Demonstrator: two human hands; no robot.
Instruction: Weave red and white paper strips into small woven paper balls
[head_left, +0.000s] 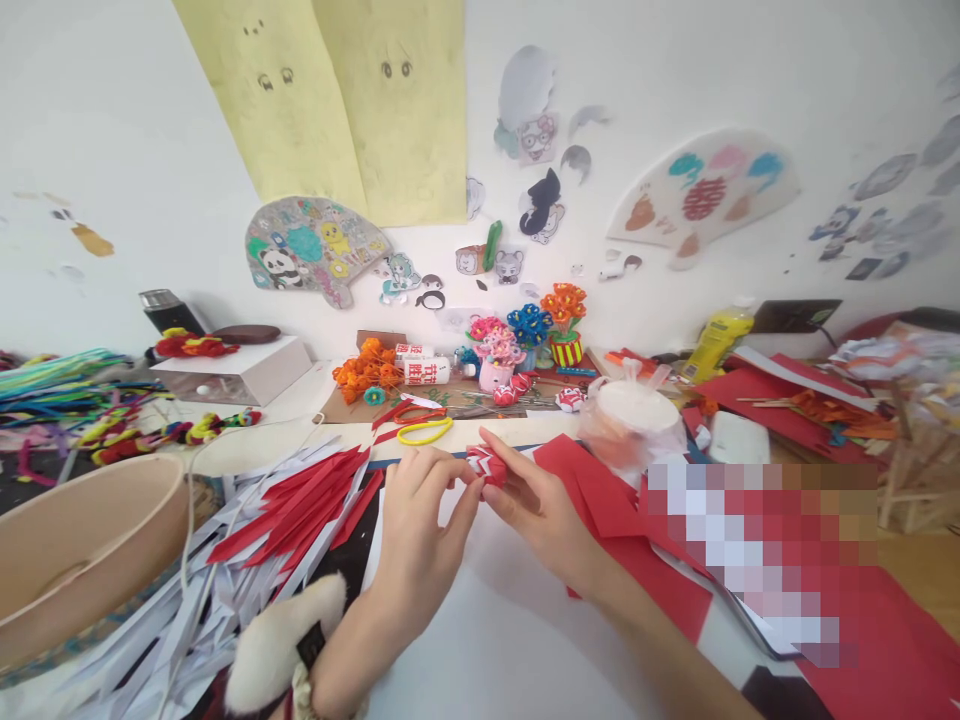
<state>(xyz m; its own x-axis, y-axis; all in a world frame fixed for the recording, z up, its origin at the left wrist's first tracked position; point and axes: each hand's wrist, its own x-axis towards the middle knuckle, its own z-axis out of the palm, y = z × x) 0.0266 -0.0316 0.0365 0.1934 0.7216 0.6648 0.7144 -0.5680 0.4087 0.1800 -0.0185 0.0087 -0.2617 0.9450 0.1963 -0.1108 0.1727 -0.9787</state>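
Note:
My left hand and my right hand meet over a white sheet on the table. Between their fingertips they pinch a small folded red and white paper piece with a zigzag pattern. Both hands have their fingers closed on it, the left from the left side, the right from the right and below. Just left of my left hand lies a fan of red and white paper strips.
Red paper sheets lie to the right. Yellow-handled scissors, a clear bag with a white roll, paper flowers and a glue bottle stand behind. A tan bowl sits at left, pipe cleaners beyond.

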